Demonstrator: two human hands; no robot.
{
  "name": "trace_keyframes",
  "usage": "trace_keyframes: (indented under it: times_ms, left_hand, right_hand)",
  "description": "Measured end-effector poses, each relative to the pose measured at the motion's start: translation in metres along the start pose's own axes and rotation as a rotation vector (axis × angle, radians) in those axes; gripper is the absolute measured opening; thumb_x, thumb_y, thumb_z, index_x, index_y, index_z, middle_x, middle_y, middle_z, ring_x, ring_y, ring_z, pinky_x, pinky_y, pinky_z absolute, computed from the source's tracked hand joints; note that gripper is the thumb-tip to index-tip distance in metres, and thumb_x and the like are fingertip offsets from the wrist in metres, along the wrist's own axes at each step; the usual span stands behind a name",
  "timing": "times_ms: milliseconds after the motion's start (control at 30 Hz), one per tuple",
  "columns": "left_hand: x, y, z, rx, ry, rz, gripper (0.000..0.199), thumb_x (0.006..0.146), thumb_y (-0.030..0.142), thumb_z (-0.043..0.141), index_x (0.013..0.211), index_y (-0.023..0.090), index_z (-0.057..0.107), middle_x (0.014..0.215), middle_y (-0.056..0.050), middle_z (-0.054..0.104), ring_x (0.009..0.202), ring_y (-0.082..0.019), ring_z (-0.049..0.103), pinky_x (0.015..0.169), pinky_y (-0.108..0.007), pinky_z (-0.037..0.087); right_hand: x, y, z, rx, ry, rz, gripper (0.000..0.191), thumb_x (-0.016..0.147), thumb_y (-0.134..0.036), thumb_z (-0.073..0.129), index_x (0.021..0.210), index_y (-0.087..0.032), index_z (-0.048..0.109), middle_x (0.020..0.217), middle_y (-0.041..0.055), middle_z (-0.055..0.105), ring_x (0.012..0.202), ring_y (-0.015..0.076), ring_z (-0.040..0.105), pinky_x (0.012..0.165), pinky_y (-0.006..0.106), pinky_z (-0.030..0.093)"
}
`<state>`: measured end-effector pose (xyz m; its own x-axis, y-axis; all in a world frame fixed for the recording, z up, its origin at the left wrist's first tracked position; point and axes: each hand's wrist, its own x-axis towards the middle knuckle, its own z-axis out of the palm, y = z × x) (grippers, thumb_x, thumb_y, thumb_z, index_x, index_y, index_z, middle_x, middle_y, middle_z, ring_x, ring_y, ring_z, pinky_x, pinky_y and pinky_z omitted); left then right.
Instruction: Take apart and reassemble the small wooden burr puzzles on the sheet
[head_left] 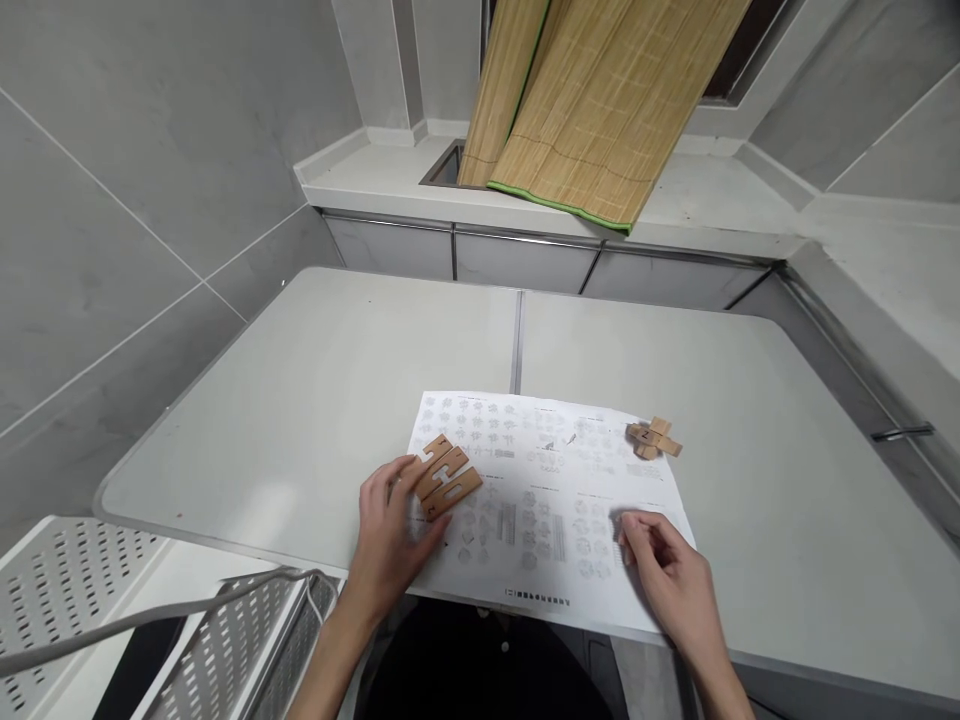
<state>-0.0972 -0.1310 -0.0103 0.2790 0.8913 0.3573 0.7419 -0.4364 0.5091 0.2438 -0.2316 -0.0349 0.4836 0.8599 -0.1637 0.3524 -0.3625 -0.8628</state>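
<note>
Three flat, notched wooden puzzle pieces (448, 477) with small dark numbers lie side by side on the left of a printed paper sheet (555, 470). My left hand (390, 525) is closed around their edges, fingers at the upper left and thumb at the lower edge. On the sheet's lower right, my right hand (669, 572) rests with its fingers curled in and the thumb against the index finger; nothing shows in it. Farther up, at the sheet's right edge, sits a cross-shaped cluster of interlocked wooden pieces (655, 437), one marked 2.
A white folding table (315, 400) with a centre seam carries the sheet. Behind it, a rolled-down bamboo mat (585, 110) hangs over a counter (375, 175). Perforated white racks (75, 570) and a grey cable (187, 607) are at the lower left.
</note>
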Motion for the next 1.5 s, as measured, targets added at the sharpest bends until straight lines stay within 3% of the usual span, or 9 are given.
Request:
trace_keyframes:
  times_ms: [200,667,900,1100,1333,1500]
  left_hand:
    - [-0.001,-0.009,0.008,0.036,-0.038,-0.06,0.071,0.089,0.04,0.077,0.149,0.025,0.043,0.152,-0.015,0.048,0.141,-0.037,0.046,0.116,-0.059,0.043]
    - [0.002,-0.004,0.005,0.019,-0.051,-0.116,0.062,0.09,0.042,0.074,0.142,0.024,0.047,0.141,-0.013,0.058,0.138,-0.037,0.047,0.11,-0.057,0.049]
    - [0.007,0.009,0.01,0.018,-0.091,-0.049,0.06,0.086,0.035,0.08,0.138,0.025,0.051,0.136,-0.012,0.063,0.136,-0.037,0.05,0.106,-0.057,0.051]
    - [0.01,0.03,0.031,-0.07,-0.135,0.049,0.069,0.081,0.035,0.086,0.14,0.025,0.051,0.135,-0.012,0.062,0.128,-0.035,0.058,0.107,-0.056,0.051]
    - [0.01,0.068,0.063,-0.186,-0.234,0.097,0.078,0.078,0.033,0.09,0.143,0.026,0.047,0.142,-0.013,0.058,0.135,-0.036,0.052,0.113,-0.059,0.047]
    - [0.014,0.071,0.073,-0.222,-0.237,0.121,0.074,0.082,0.039,0.087,0.142,0.024,0.048,0.142,-0.014,0.059,0.137,-0.037,0.05,0.113,-0.059,0.048]
  right_hand:
    - [0.0,0.0,0.0,0.004,-0.005,0.015,0.044,0.095,-0.065,0.059,0.094,-0.022,0.069,0.066,0.0003,0.058,0.065,0.0185,0.053,0.06,0.027,0.043]
    - [0.001,0.002,0.0,0.017,-0.008,0.0,0.043,0.096,-0.064,0.059,0.093,-0.022,0.07,0.067,0.0004,0.058,0.065,0.0183,0.053,0.059,0.027,0.043]
    - [0.001,0.002,0.0,0.018,-0.02,-0.032,0.044,0.096,-0.064,0.059,0.093,-0.021,0.07,0.066,0.0001,0.059,0.063,0.018,0.053,0.058,0.027,0.042]
    - [0.003,0.002,0.002,0.029,0.0,-0.058,0.047,0.095,-0.065,0.059,0.092,-0.02,0.071,0.067,0.0012,0.061,0.062,0.0181,0.054,0.057,0.028,0.044]
    - [0.004,0.004,0.004,0.03,-0.005,-0.056,0.046,0.096,-0.064,0.058,0.096,-0.02,0.07,0.071,0.0003,0.063,0.062,0.0166,0.053,0.06,0.027,0.044]
    - [0.003,0.001,0.003,-0.021,-0.008,-0.084,0.047,0.099,-0.063,0.054,0.096,-0.02,0.07,0.068,-0.0006,0.06,0.061,0.0171,0.053,0.06,0.028,0.044]
